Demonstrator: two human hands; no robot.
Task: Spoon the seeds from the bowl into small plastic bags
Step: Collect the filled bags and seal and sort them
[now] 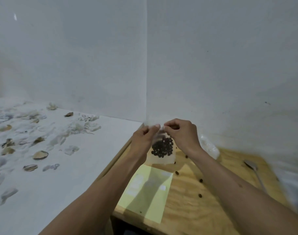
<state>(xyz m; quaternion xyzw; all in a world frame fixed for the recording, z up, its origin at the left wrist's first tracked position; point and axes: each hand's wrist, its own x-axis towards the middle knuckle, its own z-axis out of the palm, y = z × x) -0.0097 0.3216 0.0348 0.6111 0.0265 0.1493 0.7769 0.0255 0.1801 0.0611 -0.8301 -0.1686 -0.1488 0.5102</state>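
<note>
Small plastic bag [162,149] of dark seeds [162,148], hanging upright above wooden board [204,192], top edge pinched between left hand [144,139] and right hand [182,133]; spoon [254,172] nearer right.

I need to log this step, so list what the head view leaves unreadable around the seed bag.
- Bag mouth: hidden by the left hand and right hand pinching the small plastic bag; sealed or open, unclear.
- Bowl: not in view.
- Spoon: motion blur at the right edge; any seeds on it unreadable.
- Yellow paper: markings blurred.
- Packets on the white surface: contents too small.
</note>
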